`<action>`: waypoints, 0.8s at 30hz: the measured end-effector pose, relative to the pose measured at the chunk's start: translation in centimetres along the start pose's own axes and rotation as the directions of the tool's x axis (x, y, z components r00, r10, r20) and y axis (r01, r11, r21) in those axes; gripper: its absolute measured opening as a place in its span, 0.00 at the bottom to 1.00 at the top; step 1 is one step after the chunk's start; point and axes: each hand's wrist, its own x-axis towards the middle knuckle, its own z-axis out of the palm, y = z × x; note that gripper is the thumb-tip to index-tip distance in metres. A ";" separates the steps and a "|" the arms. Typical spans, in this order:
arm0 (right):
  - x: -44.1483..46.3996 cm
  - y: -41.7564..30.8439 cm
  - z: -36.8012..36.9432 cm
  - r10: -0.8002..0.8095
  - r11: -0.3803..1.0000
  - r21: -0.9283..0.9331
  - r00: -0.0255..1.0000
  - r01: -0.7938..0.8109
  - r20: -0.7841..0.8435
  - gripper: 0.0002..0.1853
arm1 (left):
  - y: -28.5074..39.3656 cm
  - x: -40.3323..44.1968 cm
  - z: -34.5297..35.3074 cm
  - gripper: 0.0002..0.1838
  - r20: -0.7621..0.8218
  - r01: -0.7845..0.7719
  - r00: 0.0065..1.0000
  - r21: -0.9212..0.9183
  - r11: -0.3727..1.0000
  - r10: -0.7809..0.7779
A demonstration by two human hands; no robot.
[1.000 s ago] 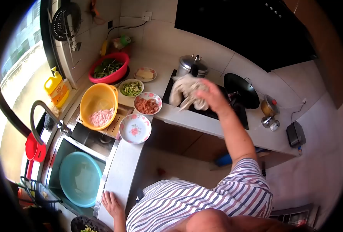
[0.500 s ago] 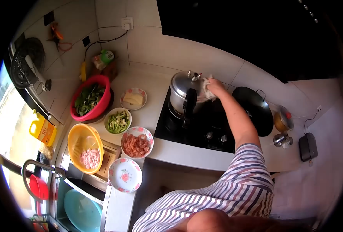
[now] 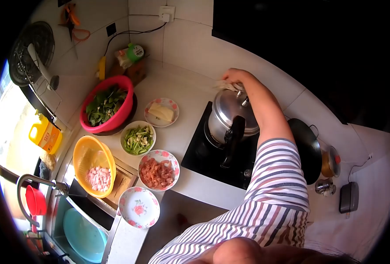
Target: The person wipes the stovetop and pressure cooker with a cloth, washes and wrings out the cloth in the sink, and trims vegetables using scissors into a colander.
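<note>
With my right hand point(image 3: 235, 76) I grip a pale, crumpled cloth point(image 3: 225, 85), fingers closed around it. The hand is at the back of a silver pressure cooker point(image 3: 231, 109), by the far rim of its lid; the exact contact is hidden. The cooker stands on the left part of a black glass stove point(image 3: 198, 152), and its black handle point(image 3: 234, 138) points toward me. My forearm passes over the right side of the lid. My left hand is out of the picture.
Left of the stove are a plate of sliced meat point(image 3: 159, 171), a bowl of green peppers point(image 3: 137, 140), a plate with a pale block point(image 3: 162, 112), a pink basin of greens point(image 3: 126, 105), a yellow colander point(image 3: 81, 160) and a floral plate point(image 3: 131, 215). A wok point(image 3: 307, 154) sits right.
My right hand and the cloth have moved from the cooker's right side around to behind its lid. The camera view has shifted too. The dishes keep their places.
</note>
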 end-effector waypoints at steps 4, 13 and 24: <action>-0.2 -7.9 2.5 -0.152 0.980 -0.105 0.979 0.167 0.136 0.18 | -0.3 -0.4 -0.5 0.14 0.008 0.010 1.000 -0.009 1.000 -0.010; -15.8 -12.0 8.5 -0.341 0.940 -0.093 0.883 0.329 -0.322 0.10 | -3.0 -2.5 -1.2 0.14 0.079 0.057 0.996 -0.075 0.996 -0.051; -27.9 -26.1 23.7 -0.239 0.967 -0.189 0.857 0.169 -0.457 0.08 | -1.9 3.2 1.5 0.16 -0.022 -0.430 0.887 -0.409 0.805 0.462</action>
